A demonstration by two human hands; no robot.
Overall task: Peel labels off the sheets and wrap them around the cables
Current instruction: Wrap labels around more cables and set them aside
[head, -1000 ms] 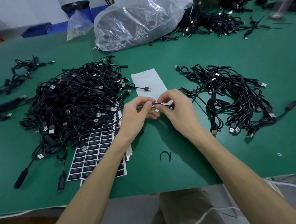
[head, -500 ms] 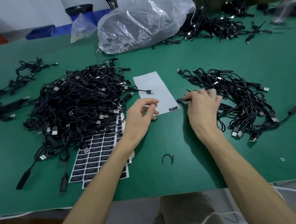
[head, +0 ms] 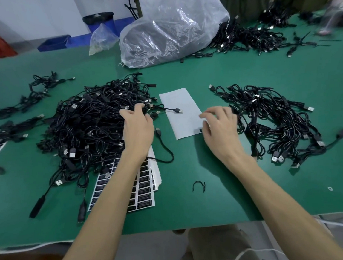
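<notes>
Head view, only one there is.

Left hand (head: 137, 129): fingers (head: 139, 107) are spread and bent down into the near edge of the unlabelled cable pile (head: 88, 121). Can't tell whether they have closed on a cable; the tips are lost among the black loops. Label sheets (head: 143, 187) lie under that wrist, behind the fingertips and part-buried by the pile.

Right hand (head: 219, 126): fingers (head: 207, 114) are loosely bent over the lower right corner of the white backing sheet (head: 177, 102), nothing pinched as far as I can see (motion blur there). One dark label (head: 200, 130) sits at that corner, just under the thumb. Labelled cable pile (head: 273, 122) is just beyond the knuckles.

My read: this is the fetch step, next cable and next label.

- Left: take one cable only, from the pile edge, and grip near a plug end, else it drags a tangle. The loose cable (head: 174, 110) lying across the backing sheet, just past the left fingertips, looks the easiest pick.
- Right: lift the label by a corner with the nail and keep the adhesive off the fingertips.
- Sheet is light and may slide or lift with the label.
</notes>
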